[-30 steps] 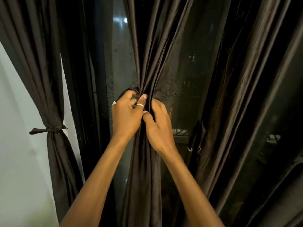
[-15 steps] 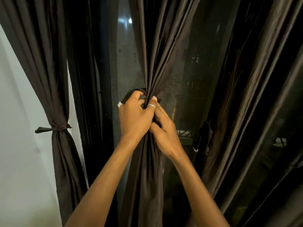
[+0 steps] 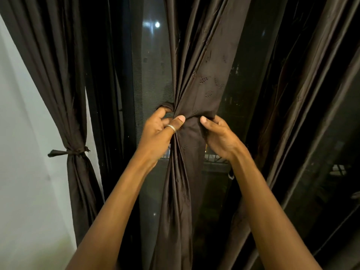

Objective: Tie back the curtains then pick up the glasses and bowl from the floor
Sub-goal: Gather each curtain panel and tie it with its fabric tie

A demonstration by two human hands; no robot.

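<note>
One curtain (image 3: 68,117) hangs at far left beside the white wall (image 3: 23,152), cinched by its tie band (image 3: 67,152). Your left hand (image 3: 157,133) curls round the gathered middle curtain (image 3: 196,90); your right hand (image 3: 220,137) pinches its other edge. Loose drapes (image 3: 303,94) hang rightward.
</note>
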